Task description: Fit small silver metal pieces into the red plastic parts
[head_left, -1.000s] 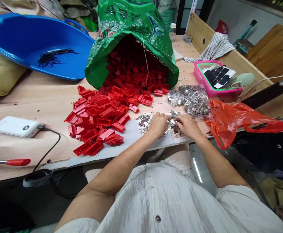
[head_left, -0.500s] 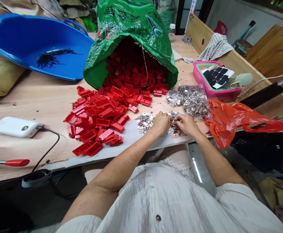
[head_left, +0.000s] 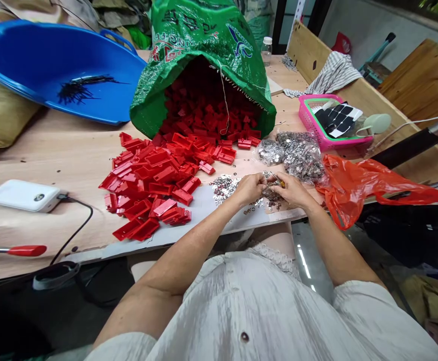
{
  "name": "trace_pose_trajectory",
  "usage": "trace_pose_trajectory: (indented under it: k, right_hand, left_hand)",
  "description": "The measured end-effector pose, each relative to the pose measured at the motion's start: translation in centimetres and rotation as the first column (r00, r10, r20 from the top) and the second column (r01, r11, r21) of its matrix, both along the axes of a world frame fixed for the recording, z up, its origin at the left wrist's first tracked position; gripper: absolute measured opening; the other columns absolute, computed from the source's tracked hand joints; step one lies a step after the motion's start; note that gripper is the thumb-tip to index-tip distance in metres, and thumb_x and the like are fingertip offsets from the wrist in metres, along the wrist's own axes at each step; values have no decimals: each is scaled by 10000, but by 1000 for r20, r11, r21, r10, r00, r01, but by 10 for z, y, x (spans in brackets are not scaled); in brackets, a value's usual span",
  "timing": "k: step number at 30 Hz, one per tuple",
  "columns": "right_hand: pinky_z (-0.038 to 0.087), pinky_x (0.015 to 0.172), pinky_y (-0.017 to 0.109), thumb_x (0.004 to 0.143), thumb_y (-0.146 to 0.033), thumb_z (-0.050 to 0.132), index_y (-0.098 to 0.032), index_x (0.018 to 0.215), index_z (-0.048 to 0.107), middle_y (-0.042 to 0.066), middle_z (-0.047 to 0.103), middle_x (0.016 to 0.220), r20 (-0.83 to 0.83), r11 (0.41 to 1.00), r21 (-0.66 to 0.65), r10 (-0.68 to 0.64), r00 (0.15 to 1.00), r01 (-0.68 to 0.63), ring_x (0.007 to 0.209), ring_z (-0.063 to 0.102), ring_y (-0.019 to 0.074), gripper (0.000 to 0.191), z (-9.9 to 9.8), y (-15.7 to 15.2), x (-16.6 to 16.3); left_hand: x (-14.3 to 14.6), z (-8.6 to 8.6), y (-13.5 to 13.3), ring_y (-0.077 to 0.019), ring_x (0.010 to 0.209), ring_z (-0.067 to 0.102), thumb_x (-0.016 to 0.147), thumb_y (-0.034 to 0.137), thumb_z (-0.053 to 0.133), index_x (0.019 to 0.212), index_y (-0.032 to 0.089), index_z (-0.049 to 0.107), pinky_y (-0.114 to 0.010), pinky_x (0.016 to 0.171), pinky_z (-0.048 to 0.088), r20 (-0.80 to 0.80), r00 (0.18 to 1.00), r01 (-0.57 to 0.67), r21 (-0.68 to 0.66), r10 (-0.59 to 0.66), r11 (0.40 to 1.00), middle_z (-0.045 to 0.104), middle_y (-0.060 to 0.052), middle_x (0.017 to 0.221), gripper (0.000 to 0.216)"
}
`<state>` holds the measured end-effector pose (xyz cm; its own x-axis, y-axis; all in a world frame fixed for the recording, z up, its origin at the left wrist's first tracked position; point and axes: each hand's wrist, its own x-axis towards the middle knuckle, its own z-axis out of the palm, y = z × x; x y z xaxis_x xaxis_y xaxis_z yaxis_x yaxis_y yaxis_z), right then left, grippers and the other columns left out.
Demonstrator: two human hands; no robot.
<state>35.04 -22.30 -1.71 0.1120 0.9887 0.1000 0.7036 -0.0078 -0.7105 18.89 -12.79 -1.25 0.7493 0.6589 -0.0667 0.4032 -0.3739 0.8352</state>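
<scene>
My left hand [head_left: 249, 189] is closed in a pinch over the small silvery metal pieces [head_left: 222, 190] spread near the table's front edge. Whatever lies between its fingertips is too small to make out. Close beside it, my right hand [head_left: 293, 189] is closed on a thin metal tool [head_left: 282, 183] with a yellow part, mostly hidden by the fingers. Darker small metal pieces [head_left: 273, 200] lie beneath the two hands. To the left of the silvery pieces, red plastic housings [head_left: 158, 175] form a heap that runs back into a green woven sack [head_left: 147, 110].
Plastic bags of metal pieces [head_left: 302, 158] lie behind my right hand, next to an orange-red plastic bag [head_left: 354, 185]. A pink basket [head_left: 309, 120] stands farther back. At left are a blue basin [head_left: 23, 65], a white power bank [head_left: 23, 195] with a cable and a red-handled tool [head_left: 26, 250].
My hands have moved slightly apart, and the left hand's fingers now point more to the right. More of the tool's yellow part shows in my right hand.
</scene>
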Motion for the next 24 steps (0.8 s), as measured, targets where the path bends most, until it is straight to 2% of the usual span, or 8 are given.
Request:
trace_pose_trajectory:
  k: [4,9,13,18,20,24]
  right_hand:
    - [462,845,318,795,-250,615,-214,1053,655,17,702,982,-123,1000,-9,18,992,-19,900,631,200,263,1,-1,0]
    - [465,784,292,778,-261,610,-184,1027,669,20,686,956,-249,999,-30,22,968,-31,826,611,171,267,10,-4,-6]
    - [438,629,250,765,-312,646,-177,1067,654,-14,645,792,-347,997,-74,0,938,-28,651,547,130,332,16,-5,-11]
    - [452,743,271,816,-395,641,-183,977,698,16,694,882,-331,999,28,-17,943,28,785,604,162,272,19,-1,-15]
    - [444,760,274,835,-393,628,-193,931,716,13,707,873,-286,997,63,-33,958,54,792,613,167,239,20,1,-17]
    - [410,677,261,839,-397,627,-195,841,718,-11,669,753,-201,992,72,-89,975,105,682,565,146,221,21,4,-21]
  left_hand:
    - [-2,-5,1,-106,593,472,706,106,576,685,165,563,-233,593,344,144,989,-1,-247,38,969,561,24,634,64]
    - [-9,-4,3,-79,526,450,683,198,642,687,150,563,-223,547,334,255,961,41,-506,104,862,583,12,625,93]
    - [-15,2,2,-87,514,464,650,276,709,666,158,566,-222,509,324,291,944,68,-631,155,772,588,-7,602,186]
    - [-19,7,-3,-113,627,564,665,304,721,692,161,562,-233,599,410,331,921,103,-717,206,690,642,-34,687,215]
    - [-19,7,-6,-107,627,569,703,294,695,722,163,558,-231,610,412,353,907,86,-688,229,720,653,-24,697,190]
    - [-19,3,-9,-131,713,629,758,232,641,780,176,564,-246,680,447,402,892,-5,-446,205,895,672,-2,719,98]
